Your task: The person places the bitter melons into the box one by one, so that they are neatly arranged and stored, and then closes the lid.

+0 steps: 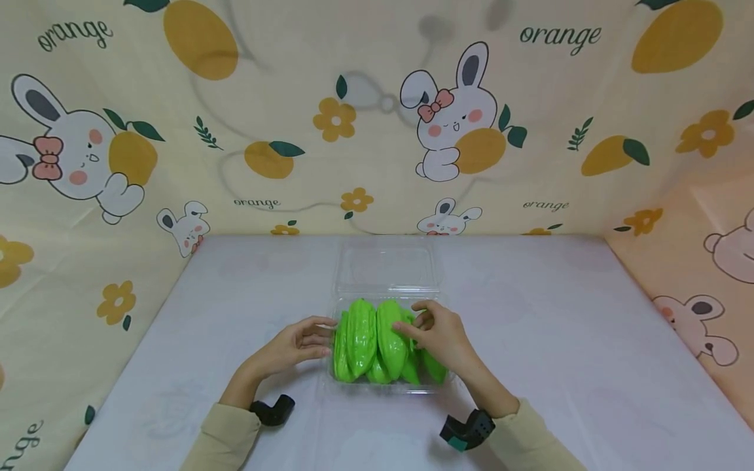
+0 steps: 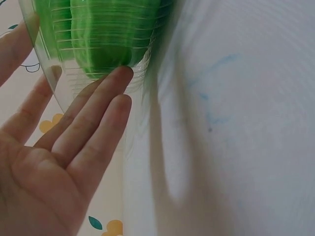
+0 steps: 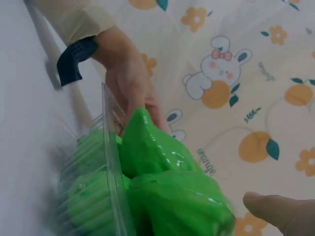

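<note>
A clear plastic clamshell box [image 1: 389, 388] lies on the table with its lid [image 1: 387, 265] folded back. Several glossy, bright green, ribbed pieces with tapered ends, like vegetables [image 1: 361, 337], are heaped in it above the rim. At the box's left wall is my left hand [image 1: 300, 343]; in the left wrist view its extended fingertips [image 2: 123, 73] touch the clear side. My right hand [image 1: 442, 333] hovers over the right end of the heap with fingers loosely bent. In the right wrist view its thumb [image 3: 275, 209] stands apart from the green pieces [image 3: 182, 201].
A white cloth covers the table [image 1: 530, 314]. Behind it and at both sides hang printed curtains [image 1: 377, 150] with rabbits and oranges. Black wrist devices [image 1: 468, 430] are worn on both arms.
</note>
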A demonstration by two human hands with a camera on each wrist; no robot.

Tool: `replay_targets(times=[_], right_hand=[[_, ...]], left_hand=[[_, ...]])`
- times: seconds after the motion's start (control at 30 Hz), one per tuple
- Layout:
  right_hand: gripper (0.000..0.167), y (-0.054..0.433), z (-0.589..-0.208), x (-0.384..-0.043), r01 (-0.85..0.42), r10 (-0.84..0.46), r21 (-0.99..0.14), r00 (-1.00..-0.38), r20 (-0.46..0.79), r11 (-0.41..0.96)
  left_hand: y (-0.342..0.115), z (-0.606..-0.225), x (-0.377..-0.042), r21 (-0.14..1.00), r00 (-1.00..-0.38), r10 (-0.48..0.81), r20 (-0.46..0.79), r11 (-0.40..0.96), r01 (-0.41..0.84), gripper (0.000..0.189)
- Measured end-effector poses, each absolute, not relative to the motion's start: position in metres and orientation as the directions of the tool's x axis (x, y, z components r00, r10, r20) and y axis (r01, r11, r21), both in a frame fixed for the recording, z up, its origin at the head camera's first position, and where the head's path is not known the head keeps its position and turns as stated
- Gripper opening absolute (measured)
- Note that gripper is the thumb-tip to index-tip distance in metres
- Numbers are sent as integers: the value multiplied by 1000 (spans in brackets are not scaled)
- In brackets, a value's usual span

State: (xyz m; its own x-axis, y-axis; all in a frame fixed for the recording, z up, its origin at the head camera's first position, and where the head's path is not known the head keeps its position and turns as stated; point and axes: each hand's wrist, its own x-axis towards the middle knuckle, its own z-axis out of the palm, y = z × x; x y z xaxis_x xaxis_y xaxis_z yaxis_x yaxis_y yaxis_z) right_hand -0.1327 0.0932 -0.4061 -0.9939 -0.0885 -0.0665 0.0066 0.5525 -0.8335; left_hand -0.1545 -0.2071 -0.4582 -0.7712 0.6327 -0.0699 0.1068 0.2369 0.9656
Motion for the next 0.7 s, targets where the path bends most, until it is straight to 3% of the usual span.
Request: replay_targets(times=[0.23, 0.47, 0.7], right_hand=[[54, 104, -406, -134, -9, -107, -863, -993, -53, 505], [49, 120, -410, -138, -23, -184, -929, -982, -49, 370], [45, 142, -410, -147, 27, -123, -949, -990, -69, 315]], left_hand=[[-208, -457, -155, 967, -762, 645, -56, 225, 119, 58], [-206, -457, -155, 964, -761, 646, -50, 231, 133, 56], [-205, -454, -153, 946, -774, 628, -83, 294, 138, 57]])
